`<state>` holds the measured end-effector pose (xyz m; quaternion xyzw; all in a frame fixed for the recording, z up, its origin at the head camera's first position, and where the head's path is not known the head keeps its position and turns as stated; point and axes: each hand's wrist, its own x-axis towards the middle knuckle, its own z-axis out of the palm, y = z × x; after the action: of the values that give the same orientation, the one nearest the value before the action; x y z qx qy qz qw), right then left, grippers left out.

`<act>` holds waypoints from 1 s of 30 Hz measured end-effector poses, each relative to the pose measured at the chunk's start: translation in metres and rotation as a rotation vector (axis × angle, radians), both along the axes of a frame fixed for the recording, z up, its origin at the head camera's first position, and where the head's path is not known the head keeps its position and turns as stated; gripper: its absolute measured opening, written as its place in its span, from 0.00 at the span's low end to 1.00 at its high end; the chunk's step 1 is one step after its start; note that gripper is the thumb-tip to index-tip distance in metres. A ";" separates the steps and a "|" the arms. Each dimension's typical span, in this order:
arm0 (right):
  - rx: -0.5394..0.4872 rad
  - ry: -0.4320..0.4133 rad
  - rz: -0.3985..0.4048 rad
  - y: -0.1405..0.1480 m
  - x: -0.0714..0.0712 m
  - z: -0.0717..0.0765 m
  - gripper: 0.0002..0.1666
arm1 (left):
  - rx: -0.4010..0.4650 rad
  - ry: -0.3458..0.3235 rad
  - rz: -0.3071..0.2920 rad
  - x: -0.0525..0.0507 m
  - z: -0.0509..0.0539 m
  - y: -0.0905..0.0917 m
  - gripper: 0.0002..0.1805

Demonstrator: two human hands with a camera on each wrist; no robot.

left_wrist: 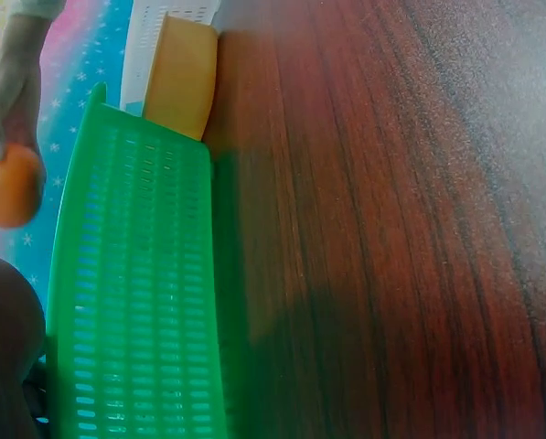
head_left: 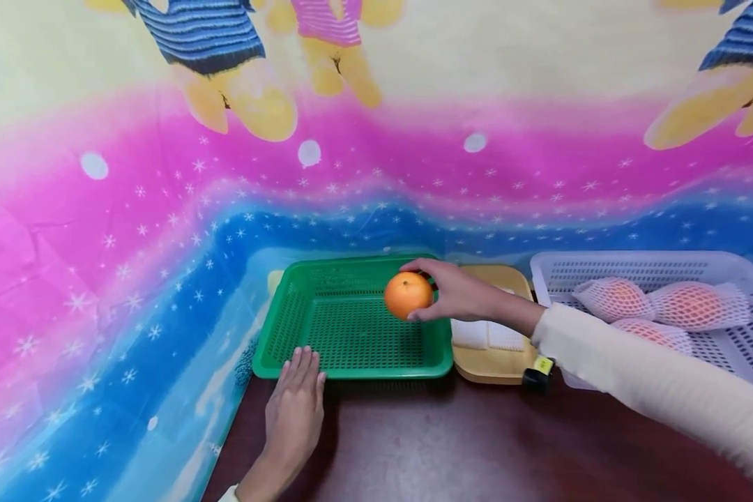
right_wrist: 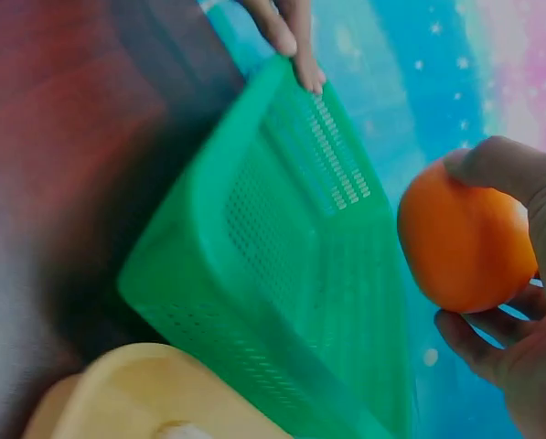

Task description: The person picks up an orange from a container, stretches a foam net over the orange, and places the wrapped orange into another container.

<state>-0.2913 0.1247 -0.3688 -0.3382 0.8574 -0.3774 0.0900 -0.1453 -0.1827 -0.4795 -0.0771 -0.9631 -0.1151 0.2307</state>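
Observation:
My right hand grips an orange between thumb and fingers, above the right part of a green plastic basket. In the right wrist view the orange is bare, and the fingers curl round its side. The basket has slotted walls and no fruit shows in it. My left hand touches the basket's near rim at the left, its fingers straight and close together. From the left wrist, the basket's near wall is seen close up, with the orange beyond it.
Right of the green basket lies a yellowish tray bearing white foam netting. Farther right, a white basket holds three netted fruits. A small black object with a yellow label shows below the right wrist. Behind hangs a patterned cloth.

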 end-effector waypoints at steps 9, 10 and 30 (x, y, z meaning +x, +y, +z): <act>-0.131 0.019 -0.036 0.035 0.041 0.003 0.48 | 0.229 0.044 -0.168 -0.005 0.026 0.028 0.26; -0.138 0.024 -0.037 0.039 0.045 0.002 0.47 | 0.272 0.020 -0.199 -0.005 0.032 0.034 0.27; -0.140 0.056 -0.041 0.084 0.126 -0.033 0.46 | 0.555 -0.359 -0.729 0.001 0.057 0.150 0.42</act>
<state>-0.1650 0.2082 -0.4017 -0.3365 0.8379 -0.4285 0.0342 -0.1438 -0.0327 -0.4226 -0.3238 -0.8310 -0.4520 0.0177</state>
